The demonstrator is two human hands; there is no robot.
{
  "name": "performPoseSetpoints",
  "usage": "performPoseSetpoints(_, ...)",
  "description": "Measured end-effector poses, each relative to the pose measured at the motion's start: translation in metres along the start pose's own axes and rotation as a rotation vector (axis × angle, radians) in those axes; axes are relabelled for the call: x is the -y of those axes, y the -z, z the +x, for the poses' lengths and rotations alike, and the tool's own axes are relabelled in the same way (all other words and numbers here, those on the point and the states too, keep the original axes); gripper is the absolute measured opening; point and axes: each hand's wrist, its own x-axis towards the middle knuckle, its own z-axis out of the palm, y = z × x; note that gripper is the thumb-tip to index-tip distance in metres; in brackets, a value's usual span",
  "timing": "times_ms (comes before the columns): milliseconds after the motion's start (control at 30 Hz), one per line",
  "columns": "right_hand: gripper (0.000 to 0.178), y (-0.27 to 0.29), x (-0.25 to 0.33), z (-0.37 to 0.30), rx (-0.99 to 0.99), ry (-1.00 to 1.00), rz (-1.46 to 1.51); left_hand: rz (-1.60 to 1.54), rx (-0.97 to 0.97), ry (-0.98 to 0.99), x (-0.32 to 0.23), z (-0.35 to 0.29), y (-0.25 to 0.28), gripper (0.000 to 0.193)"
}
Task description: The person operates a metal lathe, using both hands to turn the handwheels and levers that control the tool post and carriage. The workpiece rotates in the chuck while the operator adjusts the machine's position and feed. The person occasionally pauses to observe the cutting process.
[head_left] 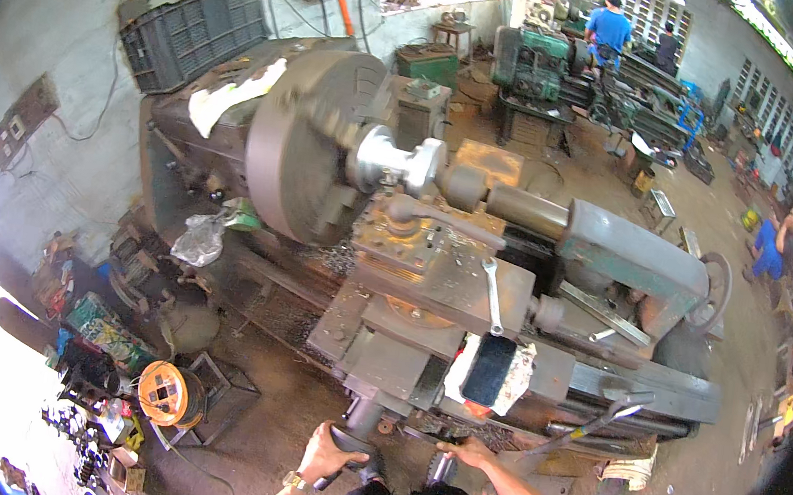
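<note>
A metalworking lathe stands before me. My left hand (329,455), with a watch on its wrist, grips a dark handle (356,446) at the carriage's near end. To its right, the fingers of my right hand (468,452) close on a crank handle (438,464). The big round chuck (303,144) looks blurred, as if spinning. A shiny metal workpiece (392,161) sits between the chuck and the tailstock (631,250). Below the workpiece is the tool post (407,239), its cutting tip too small to make out. A wrench (493,296) lies on the slide, close to a dark phone (490,370) on a white cloth.
A long lever (581,430) slants up right of my right hand. On the floor at left are a cable reel (172,394) and piled scrap. A grey crate (196,34) leans behind the headstock. A person in blue (608,27) stands by another lathe (545,64); another crouches (770,246) at far right.
</note>
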Motion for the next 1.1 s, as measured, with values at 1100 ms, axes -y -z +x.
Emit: performPoseSetpoints(1100,0.048,-0.001,-0.024,0.005,0.008,0.095,0.177,-0.062,-0.001,-0.037,-0.005,-0.004,0.006,0.112)
